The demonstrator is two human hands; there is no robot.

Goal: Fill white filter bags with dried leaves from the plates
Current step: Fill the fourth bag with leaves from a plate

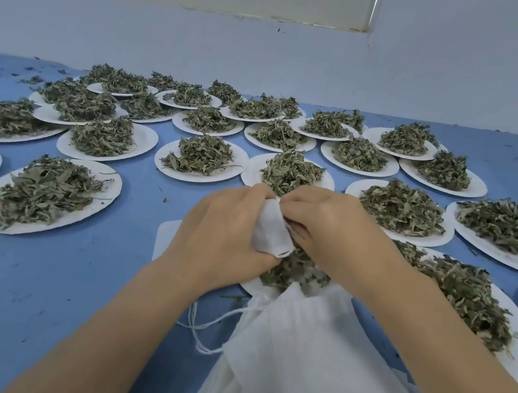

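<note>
Bag pos: small white filter bag (pixel 270 231) held up between both hands, just above nearest plate (pixel 250 287), centre-front of the blue tabletop (pixel 62 283).
Bag axis: long axis runs roughly up-down w/ slight lean; top end at the fingertips, rounded bottom pointing down toward the leaves (pixel 298 269) on that plate.
Bag fill: looks plump, so prob. already stuffed; contents not visible through the fabric.
Nearer hand: both equally close; bag sits in the gap btwn them, more of it wrapped by the left.
Left hand (pixel 227 229): fingers curled round the bag's body from the left side, clamped on it.
Right hand (pixel 330 233): fingers bent inward, pinching at the bag's top edge/mouth; can't tell if it's pushing leaves in or closing the neck.
Hands together: touching at the bag top, no gap.
Step (my read): finishing this bag — tamping or closing the mouth; drawstring not visible here.
Next move turns on: leaves lie directly under the hands, so more filling means a short dip straight down w/ the right while the left keeps the mouth up.
Spare bags: stack of empty bags (pixel 305 377) w/ white strings (pixel 215 320) at near edge, below the wrists.
Other plates (pixel 142 144): many, each heaped w/ dried leaves, spread across the far tabletop.
</note>
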